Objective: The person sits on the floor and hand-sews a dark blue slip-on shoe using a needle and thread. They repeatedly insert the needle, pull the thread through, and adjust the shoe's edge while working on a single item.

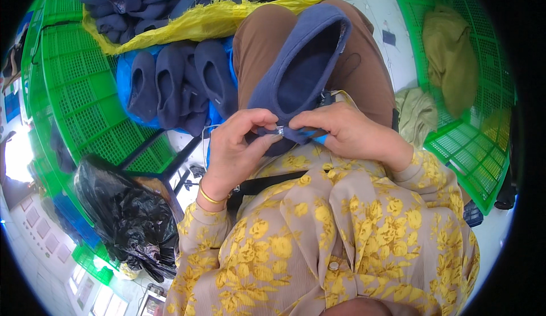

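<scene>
A dark blue fabric slipper (268, 83) rests on my lap, its opening facing up and its near end between my hands. My left hand (242, 145) is closed, its thumb and forefinger pinching the near end next to a small pale tag (279, 129). My right hand (350, 131) is closed against the same end from the other side. Under its fingers shows a slim bright blue piece (320, 138), perhaps a tool's handle; most of it is hidden by the hand, and its kind cannot be made out.
Ahead to the left, a yellow sack (210, 23) holds many dark blue slippers. Nearer, several more slippers (168, 88) lie on blue plastic. Green crates stand at left (77, 88) and right (489, 49), the right one with olive cloth (449, 54). A black plastic bag (122, 213) is at my left.
</scene>
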`<action>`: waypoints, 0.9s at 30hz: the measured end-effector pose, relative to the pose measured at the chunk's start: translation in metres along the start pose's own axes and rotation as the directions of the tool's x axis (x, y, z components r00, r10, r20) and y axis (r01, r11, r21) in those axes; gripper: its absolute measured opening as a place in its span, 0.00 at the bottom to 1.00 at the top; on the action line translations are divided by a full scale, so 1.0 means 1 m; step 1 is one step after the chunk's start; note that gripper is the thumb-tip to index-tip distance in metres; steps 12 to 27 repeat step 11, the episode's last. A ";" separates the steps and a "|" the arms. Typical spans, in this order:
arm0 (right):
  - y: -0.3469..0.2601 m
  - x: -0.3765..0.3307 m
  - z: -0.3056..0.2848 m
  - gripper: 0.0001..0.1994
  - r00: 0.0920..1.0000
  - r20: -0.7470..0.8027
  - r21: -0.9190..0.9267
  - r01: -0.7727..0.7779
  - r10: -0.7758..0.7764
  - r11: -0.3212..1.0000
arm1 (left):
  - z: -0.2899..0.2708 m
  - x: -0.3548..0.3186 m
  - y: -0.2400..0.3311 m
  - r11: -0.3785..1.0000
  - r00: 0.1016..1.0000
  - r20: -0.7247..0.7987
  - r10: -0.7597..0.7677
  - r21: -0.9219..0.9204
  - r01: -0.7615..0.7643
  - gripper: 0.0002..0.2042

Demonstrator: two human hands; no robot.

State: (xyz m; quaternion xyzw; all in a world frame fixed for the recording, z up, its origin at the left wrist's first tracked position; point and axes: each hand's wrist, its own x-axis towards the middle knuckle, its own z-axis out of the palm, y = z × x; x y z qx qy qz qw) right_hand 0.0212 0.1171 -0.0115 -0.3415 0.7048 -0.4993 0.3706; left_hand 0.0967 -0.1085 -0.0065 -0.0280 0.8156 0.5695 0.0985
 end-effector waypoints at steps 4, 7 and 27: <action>0.001 -0.001 -0.001 0.26 1.000 0.024 -0.018 -0.018 0.018 1.000 | 0.000 0.000 0.002 1.000 1.000 0.018 -0.022 -0.010 0.022 0.14; 0.000 0.003 0.004 0.25 1.000 -0.015 -0.001 -0.016 0.016 1.000 | -0.002 0.001 0.002 1.000 0.999 0.040 -0.011 0.009 0.010 0.14; 0.005 0.003 0.011 0.25 0.997 -0.075 0.002 0.018 -0.018 1.000 | -0.003 0.004 0.005 0.999 0.997 0.075 -0.006 0.050 0.003 0.13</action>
